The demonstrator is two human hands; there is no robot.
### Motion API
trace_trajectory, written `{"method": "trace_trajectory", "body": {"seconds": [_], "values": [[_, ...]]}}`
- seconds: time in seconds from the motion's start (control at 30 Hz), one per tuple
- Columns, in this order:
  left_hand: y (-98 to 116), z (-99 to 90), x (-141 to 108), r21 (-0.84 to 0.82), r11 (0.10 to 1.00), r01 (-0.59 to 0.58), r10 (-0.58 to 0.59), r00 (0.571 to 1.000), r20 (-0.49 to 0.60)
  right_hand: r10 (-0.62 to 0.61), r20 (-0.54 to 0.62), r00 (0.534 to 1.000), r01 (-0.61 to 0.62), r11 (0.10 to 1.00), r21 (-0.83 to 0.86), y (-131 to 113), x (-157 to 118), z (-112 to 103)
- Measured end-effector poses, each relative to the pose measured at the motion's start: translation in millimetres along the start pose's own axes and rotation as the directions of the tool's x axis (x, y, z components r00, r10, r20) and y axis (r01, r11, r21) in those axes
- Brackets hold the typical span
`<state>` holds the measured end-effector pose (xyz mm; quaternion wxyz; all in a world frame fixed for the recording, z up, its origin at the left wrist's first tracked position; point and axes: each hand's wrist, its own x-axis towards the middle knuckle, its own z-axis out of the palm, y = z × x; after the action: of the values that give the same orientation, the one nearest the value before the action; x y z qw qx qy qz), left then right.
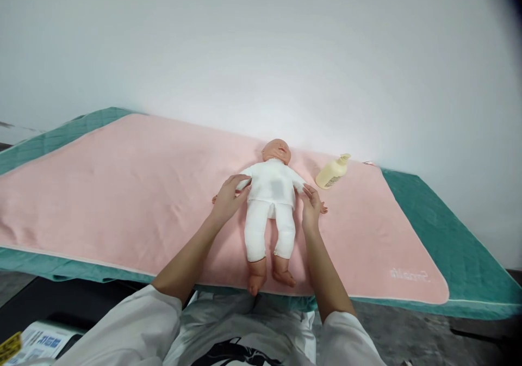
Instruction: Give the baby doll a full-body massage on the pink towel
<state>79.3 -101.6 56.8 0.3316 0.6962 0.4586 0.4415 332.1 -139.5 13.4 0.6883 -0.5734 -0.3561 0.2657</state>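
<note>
A baby doll [271, 192] in a white top and white trousers lies on its back on a pink mat [134, 192], its head toward the wall and its bare feet at the near edge. My left hand [231, 196] is at the doll's arm on the left side of the picture, fingers curved over the sleeve. On the other side my right hand [311, 200] has its fingers closed round the doll's other sleeve, near the forearm. The doll's small hands stick out beyond both of mine.
A pale yellow pump bottle [332, 173] lies tilted on the mat, right of the doll's head. Green padded cover [442, 235] shows around the mat. The white wall [244, 56] rises behind. A dark surface with a printed package [47, 341] is at lower left.
</note>
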Motion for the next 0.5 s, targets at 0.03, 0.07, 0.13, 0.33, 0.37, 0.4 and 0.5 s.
{"method": "trace_trajectory", "body": {"seconds": [0.03, 0.07, 0.13, 0.33, 0.37, 0.4, 0.5], "values": [[2, -0.1, 5, -0.012, 1.000, -0.021, 0.021, 1.000, 0.007, -0.018, -0.002, 1.000, 0.018, 1.000, 0.006, -2, 6, 0], [4, 0.2, 10, -0.023, 0.999, -0.027, 0.027, 1.000, 0.011, -0.027, -0.002, 1.000, 0.027, 0.999, 0.020, -3, 12, 1], [5, 1.7, 17, -0.049, 0.999, 0.002, -0.002, 1.000, 0.012, -0.010, -0.003, 1.000, 0.011, 0.998, 0.061, -3, 19, 3], [-11, 13.2, 16, -0.134, 0.975, 0.176, -0.166, 0.983, 0.080, 0.191, 0.034, 0.981, -0.194, 0.951, 0.239, 27, 11, 3], [-15, 15.9, 13, -0.181, 0.962, 0.203, -0.190, 0.978, 0.087, 0.233, 0.030, 0.972, -0.232, 0.938, 0.257, 32, 8, 1], [-19, 18.6, 11, -0.237, 0.944, 0.229, -0.213, 0.973, 0.090, 0.252, 0.022, 0.967, -0.249, 0.934, 0.257, 37, 6, -1], [-28, 26.0, 4, -0.392, 0.874, 0.289, -0.288, 0.956, 0.062, 0.198, 0.011, 0.980, -0.197, 0.963, 0.183, 41, 4, -7]]}}
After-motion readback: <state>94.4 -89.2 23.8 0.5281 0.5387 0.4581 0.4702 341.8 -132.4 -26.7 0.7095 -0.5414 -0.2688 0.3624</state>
